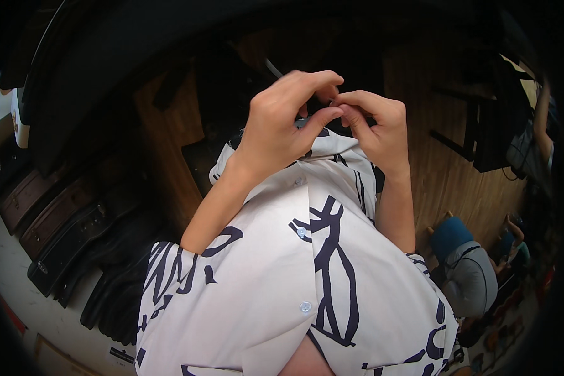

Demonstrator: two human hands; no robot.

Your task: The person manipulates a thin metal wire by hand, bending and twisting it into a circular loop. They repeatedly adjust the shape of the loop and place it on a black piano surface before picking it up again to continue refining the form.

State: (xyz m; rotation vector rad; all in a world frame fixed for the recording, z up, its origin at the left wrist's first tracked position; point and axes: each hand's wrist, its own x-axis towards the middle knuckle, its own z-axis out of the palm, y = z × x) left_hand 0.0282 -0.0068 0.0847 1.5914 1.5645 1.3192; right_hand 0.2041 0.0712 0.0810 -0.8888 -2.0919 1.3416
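My left hand (285, 119) is raised in front of my white, black-patterned shirt (250, 294), its fingers curled and its thumb reaching toward the other hand. My right hand (373, 125) meets it at the fingertips, pinched closed. Between the fingertips is something tiny that I cannot make out, partly hidden by the fingers. A thin grey strip (272, 67) shows just behind my left hand, against a dark background.
Several black and brown cases (62, 263) line the left side. Wooden floor (485, 194) shows at both sides, with dark furniture legs (457, 144) on the right. At far right are another person's arm (542, 119) and seated people (467, 282) near a blue seat (448, 232).
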